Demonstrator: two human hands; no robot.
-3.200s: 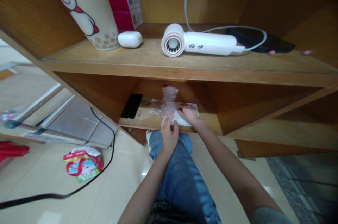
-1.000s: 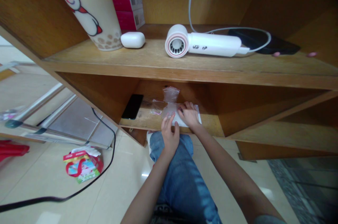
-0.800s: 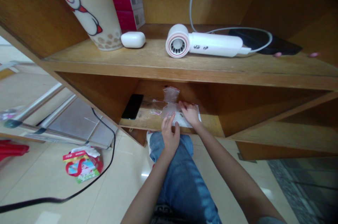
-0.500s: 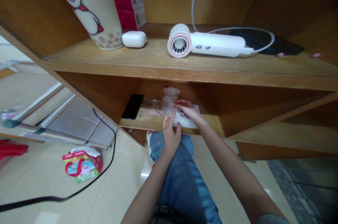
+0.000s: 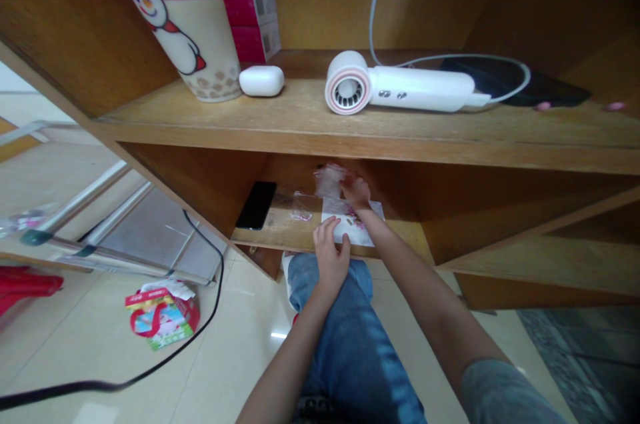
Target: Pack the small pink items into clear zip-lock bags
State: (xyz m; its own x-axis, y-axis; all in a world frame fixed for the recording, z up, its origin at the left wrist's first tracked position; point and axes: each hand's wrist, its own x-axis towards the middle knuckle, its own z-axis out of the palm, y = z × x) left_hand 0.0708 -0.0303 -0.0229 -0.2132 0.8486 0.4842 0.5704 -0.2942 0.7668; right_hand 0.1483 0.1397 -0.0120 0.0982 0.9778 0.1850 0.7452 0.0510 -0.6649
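Note:
On the lower shelf lies a white sheet of paper [image 5: 363, 235] with small dark and pinkish pieces on it. My left hand [image 5: 333, 257] rests at the paper's front left edge, thumb and fingers apart, holding nothing. Farther back, my right hand [image 5: 356, 192] has its fingers closed at the right side of a clear plastic bag [image 5: 327, 181]; the fingertips are partly hidden. A smaller clear bag [image 5: 301, 207] with something pinkish at its bottom lies left of the paper.
A black phone [image 5: 257, 205] lies at the lower shelf's left. Above stand a milk tea cup [image 5: 210, 44], a white earbud case [image 5: 261, 81] and a white hair dryer [image 5: 420, 87] with a cord. A black cable [image 5: 217, 291] hangs at left, near a colourful bag [image 5: 163, 314] on the floor.
My right hand has moved the clear plastic bag toward the back of the shelf, away from my left hand. More of the paper shows. My left hand stays near the front edge.

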